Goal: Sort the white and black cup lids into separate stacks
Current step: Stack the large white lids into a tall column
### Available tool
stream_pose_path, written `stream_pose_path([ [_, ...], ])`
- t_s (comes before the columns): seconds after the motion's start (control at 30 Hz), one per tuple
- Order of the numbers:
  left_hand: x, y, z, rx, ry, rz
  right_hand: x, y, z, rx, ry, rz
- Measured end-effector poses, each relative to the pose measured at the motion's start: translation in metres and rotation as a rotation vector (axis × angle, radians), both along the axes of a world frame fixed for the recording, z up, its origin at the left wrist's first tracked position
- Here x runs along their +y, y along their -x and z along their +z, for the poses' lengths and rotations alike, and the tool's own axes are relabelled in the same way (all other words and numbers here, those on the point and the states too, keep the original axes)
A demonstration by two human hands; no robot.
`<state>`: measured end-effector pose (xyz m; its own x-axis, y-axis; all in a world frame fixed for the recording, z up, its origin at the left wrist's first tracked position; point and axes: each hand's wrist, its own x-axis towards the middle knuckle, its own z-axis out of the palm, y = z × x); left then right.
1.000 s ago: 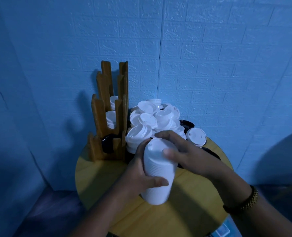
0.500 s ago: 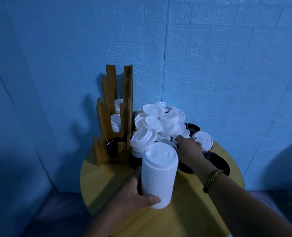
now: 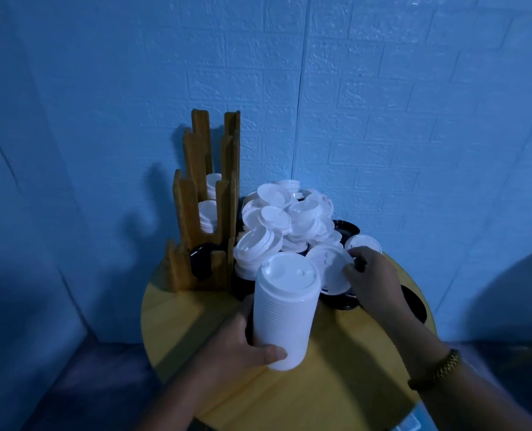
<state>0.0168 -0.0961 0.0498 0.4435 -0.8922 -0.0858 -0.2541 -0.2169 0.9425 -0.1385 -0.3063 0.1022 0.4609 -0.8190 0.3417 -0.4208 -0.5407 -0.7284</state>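
Head view: hands (image 3: 239, 346) around white stack (image 3: 284, 312).

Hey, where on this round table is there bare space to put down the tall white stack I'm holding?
Bare wood shows at the table's near edge, between your two forearms, and in front of the wooden rack, left of the white stack. The far side is crowded: the loose lid pile and black lids by your right hand.

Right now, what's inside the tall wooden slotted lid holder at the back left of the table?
The wooden slotted holder has white lids stacked in its upper slots and a black lid in the lowest. How deep each stack runs is hidden behind the wooden slats.
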Motion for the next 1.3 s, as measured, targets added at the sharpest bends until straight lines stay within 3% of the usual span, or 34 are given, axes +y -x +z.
stream_pose_path([
  [0.17,0.003,0.001,0.001,-0.020,0.016,-0.006,0.024,0.042,-0.021,-0.014,0.063,-0.062],
  [0.37,0.002,0.005,0.003,-0.049,0.012,-0.013,0.051,0.069,-0.059,0.198,0.239,0.102],
  [0.63,0.003,0.003,0.000,-0.006,0.052,-0.036,0.048,0.068,-0.072,0.352,0.210,0.101],
  [0.77,0.003,0.000,-0.003,-0.005,0.055,-0.039,0.050,0.077,-0.060,0.439,0.087,0.132],
  [0.9,-0.001,-0.005,-0.011,-0.024,0.046,-0.031,0.064,0.077,-0.047,0.336,0.043,0.027],
  [1.07,-0.002,0.000,-0.008,0.044,0.129,-0.055,0.082,0.057,-0.048,0.604,0.038,0.120],
  [1.2,-0.004,0.012,-0.007,0.110,0.231,-0.014,0.076,0.060,-0.042,0.525,-0.024,0.141],
  [1.3,-0.003,0.013,-0.009,0.146,0.253,0.001,0.067,0.081,-0.021,0.239,-0.052,0.162],
])
